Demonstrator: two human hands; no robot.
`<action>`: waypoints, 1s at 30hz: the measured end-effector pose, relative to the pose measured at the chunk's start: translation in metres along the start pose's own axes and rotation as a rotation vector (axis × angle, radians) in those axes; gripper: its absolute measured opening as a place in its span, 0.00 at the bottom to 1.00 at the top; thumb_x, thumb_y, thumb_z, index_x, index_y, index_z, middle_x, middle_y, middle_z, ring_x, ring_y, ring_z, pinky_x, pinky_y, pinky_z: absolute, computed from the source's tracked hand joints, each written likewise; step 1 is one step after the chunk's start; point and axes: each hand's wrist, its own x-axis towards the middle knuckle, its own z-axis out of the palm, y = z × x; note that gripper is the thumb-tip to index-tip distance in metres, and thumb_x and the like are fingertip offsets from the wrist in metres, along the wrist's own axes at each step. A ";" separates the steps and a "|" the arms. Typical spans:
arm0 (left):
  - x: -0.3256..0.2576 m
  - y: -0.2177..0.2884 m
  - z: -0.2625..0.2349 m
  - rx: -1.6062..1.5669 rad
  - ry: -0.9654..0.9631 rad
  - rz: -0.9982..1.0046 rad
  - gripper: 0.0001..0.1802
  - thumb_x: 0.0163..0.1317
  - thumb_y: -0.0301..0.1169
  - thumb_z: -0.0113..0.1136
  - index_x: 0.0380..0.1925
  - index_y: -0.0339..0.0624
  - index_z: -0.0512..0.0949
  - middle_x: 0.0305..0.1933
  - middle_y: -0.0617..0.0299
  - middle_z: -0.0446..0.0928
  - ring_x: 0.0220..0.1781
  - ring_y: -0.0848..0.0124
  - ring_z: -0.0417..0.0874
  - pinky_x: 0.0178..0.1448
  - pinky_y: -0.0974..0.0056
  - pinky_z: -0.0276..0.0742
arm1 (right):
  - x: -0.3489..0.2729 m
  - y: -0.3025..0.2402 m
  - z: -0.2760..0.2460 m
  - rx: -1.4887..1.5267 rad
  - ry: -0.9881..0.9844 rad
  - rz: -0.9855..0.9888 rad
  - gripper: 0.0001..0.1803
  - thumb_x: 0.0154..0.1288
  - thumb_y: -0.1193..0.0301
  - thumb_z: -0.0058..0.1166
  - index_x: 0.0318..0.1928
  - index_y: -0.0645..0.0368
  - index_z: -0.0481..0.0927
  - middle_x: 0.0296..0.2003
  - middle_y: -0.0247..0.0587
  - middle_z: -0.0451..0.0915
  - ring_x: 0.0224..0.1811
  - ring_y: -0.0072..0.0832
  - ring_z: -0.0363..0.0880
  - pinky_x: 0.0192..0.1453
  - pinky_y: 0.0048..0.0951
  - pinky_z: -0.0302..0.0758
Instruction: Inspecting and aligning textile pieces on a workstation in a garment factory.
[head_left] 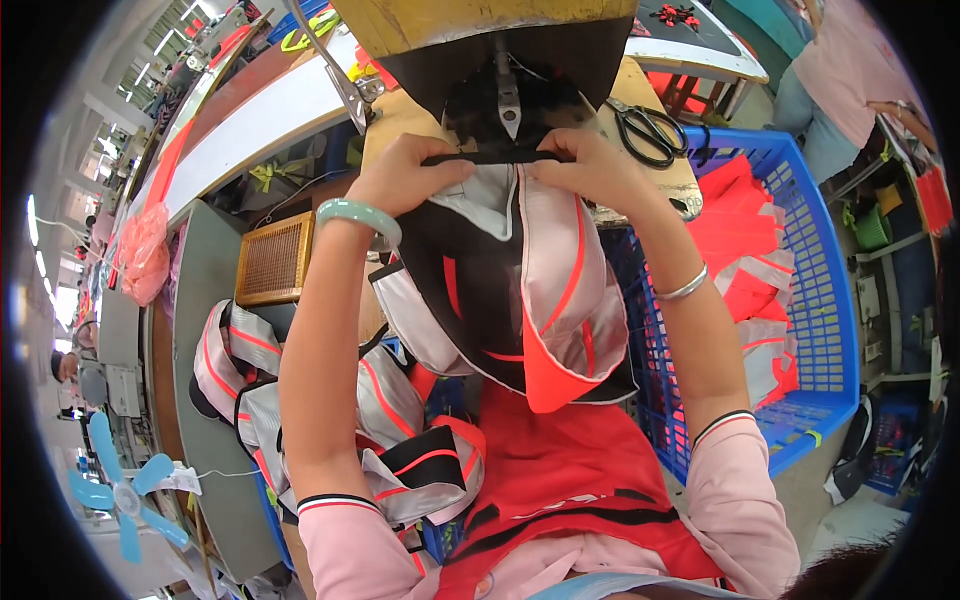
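A black strip [492, 157] runs level between my two hands, along the top edge of a sewn fabric piece [560, 270] in silver-grey, black and bright red. My left hand [408, 172] pinches the strip's left end between thumb and fingers. At the other end my right hand [588, 165] grips the strip the same way. The fabric hangs down from the strip over the table's front edge, its lower hem curling open. Just beyond the strip stands the sewing machine [509, 105], its needle and foot area dark and hard to make out.
Black-handled scissors [648, 135] lie right of the machine. A blue plastic basket [822, 250] at the right holds red and silver pieces [745, 235]. More striped pieces [390, 400] are heaped at my left, below a woven wooden box [274, 258]. A blue fan [128, 495] stands further left.
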 end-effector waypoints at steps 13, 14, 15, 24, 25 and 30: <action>0.027 -0.016 -0.004 -0.091 0.023 -0.084 0.17 0.61 0.37 0.63 0.40 0.31 0.82 0.34 0.67 0.81 0.34 0.80 0.77 0.44 0.73 0.73 | 0.019 0.001 -0.009 0.116 -0.023 0.000 0.17 0.58 0.62 0.60 0.40 0.64 0.80 0.29 0.27 0.76 0.33 0.15 0.71 0.37 0.19 0.68; 0.026 -0.019 -0.006 -0.136 0.047 -0.105 0.17 0.62 0.37 0.63 0.41 0.32 0.82 0.34 0.67 0.81 0.35 0.80 0.77 0.45 0.73 0.73 | 0.018 -0.005 -0.009 0.134 -0.023 -0.002 0.17 0.58 0.62 0.59 0.40 0.64 0.80 0.29 0.27 0.76 0.33 0.15 0.71 0.37 0.19 0.68; 0.027 -0.016 -0.004 -0.136 0.042 -0.104 0.17 0.62 0.37 0.63 0.41 0.32 0.82 0.34 0.67 0.81 0.35 0.80 0.77 0.45 0.73 0.73 | 0.017 -0.006 -0.011 0.134 -0.020 0.002 0.17 0.58 0.62 0.59 0.40 0.64 0.80 0.29 0.27 0.76 0.33 0.15 0.71 0.37 0.19 0.68; -0.042 0.013 0.002 0.019 -0.195 0.045 0.15 0.64 0.35 0.60 0.41 0.32 0.80 0.32 0.61 0.80 0.35 0.77 0.78 0.41 0.71 0.74 | -0.070 -0.034 -0.052 -0.335 -0.108 -0.164 0.21 0.55 0.62 0.65 0.43 0.66 0.81 0.38 0.42 0.81 0.39 0.28 0.79 0.46 0.28 0.75; -0.059 0.030 0.014 0.107 -0.293 0.105 0.15 0.64 0.35 0.59 0.40 0.32 0.80 0.32 0.57 0.80 0.36 0.74 0.80 0.42 0.69 0.75 | -0.087 -0.038 -0.044 -0.343 -0.125 -0.478 0.24 0.51 0.62 0.67 0.46 0.65 0.81 0.45 0.51 0.81 0.49 0.40 0.79 0.54 0.36 0.75; -0.108 0.042 0.115 -0.237 -0.111 0.313 0.11 0.59 0.27 0.59 0.40 0.30 0.77 0.34 0.47 0.80 0.39 0.58 0.83 0.45 0.59 0.77 | -0.150 -0.069 0.034 -0.449 -0.181 -0.475 0.49 0.49 0.62 0.68 0.69 0.60 0.58 0.63 0.52 0.67 0.57 0.49 0.74 0.58 0.42 0.72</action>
